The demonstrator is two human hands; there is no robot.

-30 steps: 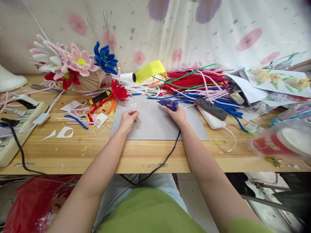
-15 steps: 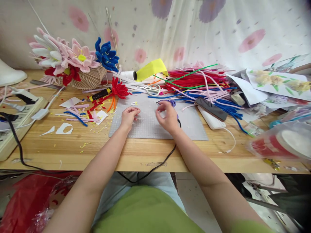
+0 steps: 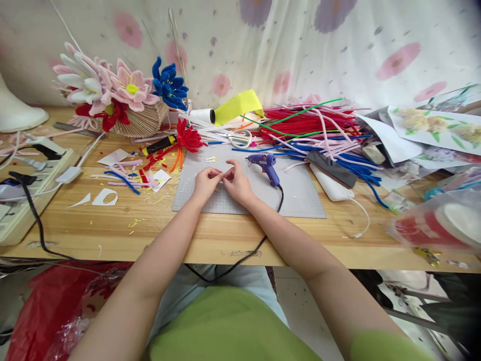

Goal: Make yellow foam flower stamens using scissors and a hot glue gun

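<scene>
L. hand (image 3: 205,185) & r. hand (image 3: 238,185) meet near glue gun (image 3: 267,163), contents unclear: prob. fine handling, next needing steady pinch.

In mid-frame, a glue gun (image 3: 267,165) is set on a mat (image 3: 296,200), before scissors (image 3: 234,136); flowers (image 3: 130,90) are placed upper left.

Floral curtain (image 3: 296,55), power strip (image 3: 47,191), bagged cup (image 3: 426,226)
</scene>
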